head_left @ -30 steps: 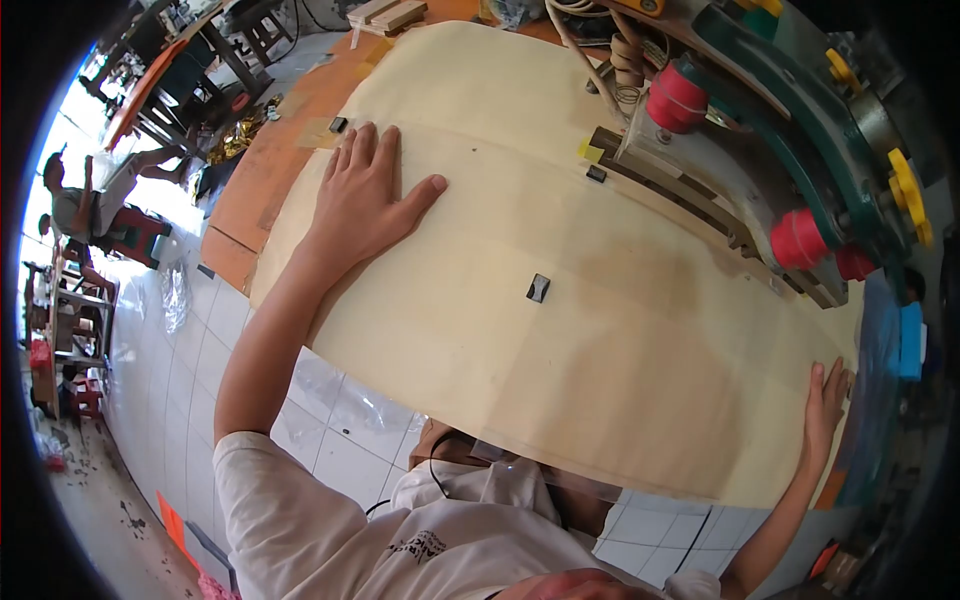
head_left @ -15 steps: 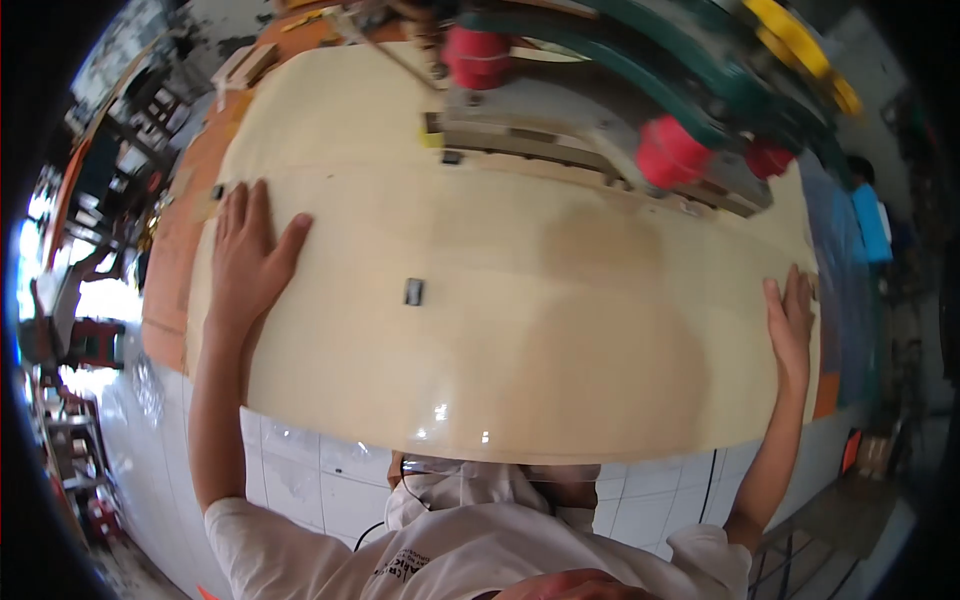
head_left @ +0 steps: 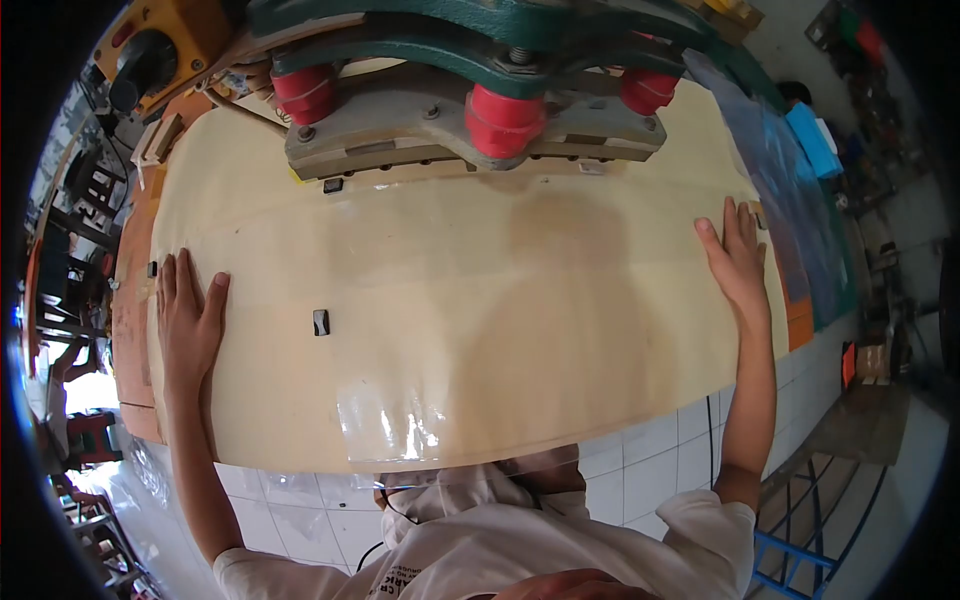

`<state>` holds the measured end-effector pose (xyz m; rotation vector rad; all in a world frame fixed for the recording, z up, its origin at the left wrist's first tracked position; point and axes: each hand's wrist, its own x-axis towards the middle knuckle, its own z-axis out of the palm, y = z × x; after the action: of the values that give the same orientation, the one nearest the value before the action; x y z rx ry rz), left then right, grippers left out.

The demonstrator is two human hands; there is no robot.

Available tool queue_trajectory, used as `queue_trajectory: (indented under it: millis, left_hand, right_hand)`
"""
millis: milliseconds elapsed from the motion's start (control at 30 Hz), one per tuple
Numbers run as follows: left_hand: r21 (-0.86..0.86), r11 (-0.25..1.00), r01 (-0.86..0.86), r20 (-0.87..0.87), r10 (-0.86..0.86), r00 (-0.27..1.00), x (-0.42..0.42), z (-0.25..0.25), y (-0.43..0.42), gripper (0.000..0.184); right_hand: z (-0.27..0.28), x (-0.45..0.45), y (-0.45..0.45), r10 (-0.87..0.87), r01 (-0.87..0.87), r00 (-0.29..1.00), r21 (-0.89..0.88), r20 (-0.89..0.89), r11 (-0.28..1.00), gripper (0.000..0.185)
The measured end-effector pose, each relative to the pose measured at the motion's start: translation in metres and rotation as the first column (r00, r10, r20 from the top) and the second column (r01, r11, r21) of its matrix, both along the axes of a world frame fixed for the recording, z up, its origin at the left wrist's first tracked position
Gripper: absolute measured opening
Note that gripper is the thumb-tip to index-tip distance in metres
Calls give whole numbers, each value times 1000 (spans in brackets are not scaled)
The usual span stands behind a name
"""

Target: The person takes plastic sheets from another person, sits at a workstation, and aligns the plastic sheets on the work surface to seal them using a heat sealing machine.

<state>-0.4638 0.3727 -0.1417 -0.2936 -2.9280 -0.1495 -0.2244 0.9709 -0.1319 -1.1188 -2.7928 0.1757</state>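
The broad cream sheet [head_left: 400, 260] is smooth and mostly matt; clear plastic film [head_left: 395, 430] on its near part shines. Far side, the green frame [head_left: 400, 35] is painted metal over smooth red mounts [head_left: 505, 120], perhaps rubber. The near shirt [head_left: 480, 550] is matt cloth.

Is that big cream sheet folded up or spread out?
Spread out: the cream sheet lies flat across the orange table, with the left hand and right hand on it near opposite sides.

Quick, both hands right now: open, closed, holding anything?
Left hand: open, flat on the sheet, holding nothing.
Right hand: open, on the sheet near its edge, holding nothing.
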Motion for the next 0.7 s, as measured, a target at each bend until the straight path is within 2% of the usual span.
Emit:
queue_trajectory:
  millis: [267, 700]
  left_hand:
    - [-2, 999, -34, 36, 34, 999, 2, 3, 3, 77]
    - [-36, 999, 20, -7, -21, 1000, -7, -8, -10, 73]
  right_hand:
    - [1, 1, 0, -7, 7, 1000, -3, 8, 1000, 99]
    - [-1, 4, 2, 19, -19, 999, 3, -26, 1000, 104]
